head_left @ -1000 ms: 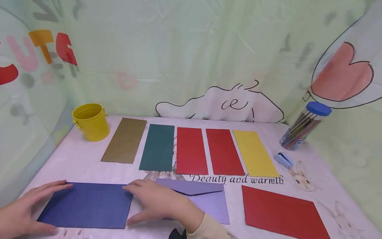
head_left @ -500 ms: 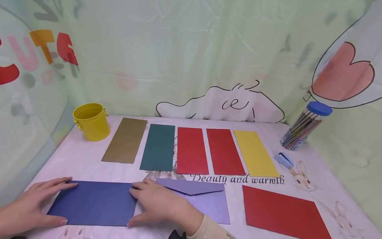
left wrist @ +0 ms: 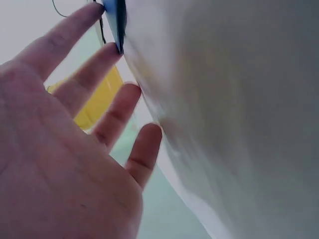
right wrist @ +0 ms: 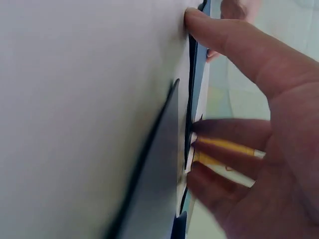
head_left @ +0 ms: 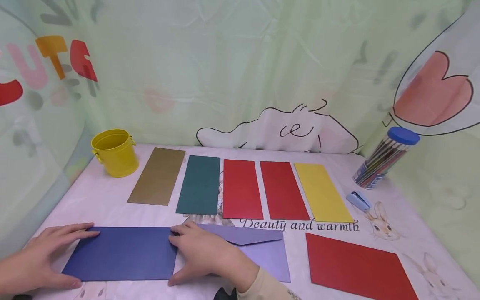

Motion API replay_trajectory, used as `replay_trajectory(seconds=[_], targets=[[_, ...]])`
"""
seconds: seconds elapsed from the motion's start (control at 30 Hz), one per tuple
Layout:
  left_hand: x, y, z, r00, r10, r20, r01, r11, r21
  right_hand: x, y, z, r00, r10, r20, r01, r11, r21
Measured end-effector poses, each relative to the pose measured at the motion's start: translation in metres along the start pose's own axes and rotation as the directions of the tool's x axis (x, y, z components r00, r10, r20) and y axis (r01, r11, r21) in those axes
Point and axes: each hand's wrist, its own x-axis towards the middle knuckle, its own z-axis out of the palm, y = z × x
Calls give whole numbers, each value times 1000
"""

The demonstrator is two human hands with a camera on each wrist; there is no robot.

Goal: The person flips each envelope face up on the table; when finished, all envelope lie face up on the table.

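A flat dark blue envelope [head_left: 123, 254] lies lengthwise on the near left of the table. My left hand [head_left: 45, 258] spans its left end, with fingertips at the upper edge and thumb at the lower corner. At its right end, my right hand [head_left: 206, 254] sets its fingers by the upper corner and its thumb by the lower one. The left wrist view shows the fingers [left wrist: 84, 82] spread, two tips meeting the blue edge. A lilac envelope [head_left: 266, 258], flap side up, is partly hidden beneath my right hand and forearm.
To the right lies a red envelope [head_left: 356, 266]. A row behind holds brown [head_left: 157, 177], green [head_left: 198, 185], two red and yellow [head_left: 324, 191] rectangles. A yellow bucket [head_left: 114, 154] stands at back left; a pencil tub [head_left: 386, 158] and a small blue stapler [head_left: 359, 201] are at right.
Both hands have shifted to the right along with the blue envelope, which has slid closer to the lilac one. Its edges now look straighter to the table.
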Motion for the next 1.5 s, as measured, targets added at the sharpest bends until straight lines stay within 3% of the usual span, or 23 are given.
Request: replay_trajectory(seconds=[0.13,0.2,0.3,0.4,0.5,0.57,0.63,0.73,0.83,1.0,1.13,1.23,1.33,1.5], targets=[[-1,1,-3,994,69,-83,-79,988,-131,3,7,-3,989,-129,-73,136,984,112],[-1,2,-6,994,39,-98,-59,976,-209,3,10,-7,980,-162,-117,180,971,157],[0,6,-11,988,-73,-133,36,964,-264,1,13,-14,967,-146,-209,189,961,202],[3,9,-16,967,-136,-215,68,953,-295,0,13,-19,948,-103,-301,184,949,257],[9,13,-18,929,-128,-347,21,956,-294,0,12,-22,939,-46,-340,171,922,347],[14,14,-20,912,-135,-388,23,959,-281,0,12,-22,938,-13,-346,166,894,416],[17,16,-22,906,-162,-391,45,955,-292,1,12,-22,934,14,-356,163,872,461],[21,19,-23,930,-192,-315,64,925,-375,2,13,-21,925,49,-376,158,852,500],[24,22,-21,949,-219,-226,102,893,-438,3,14,-20,919,95,-384,120,857,501],[28,27,-18,954,-280,-108,218,894,-392,2,16,-18,939,174,-296,16,840,543],[30,31,-17,961,-276,4,258,893,-369,2,17,-17,965,178,-192,-68,878,474],[30,31,-15,975,-218,52,221,903,-368,2,17,-14,976,154,-151,-91,929,358],[32,29,-12,981,-176,78,192,923,-334,3,18,-12,982,139,-131,-101,959,264],[34,24,-7,998,-68,-18,63,974,-217,3,17,-9,984,141,-106,-127,983,136]])
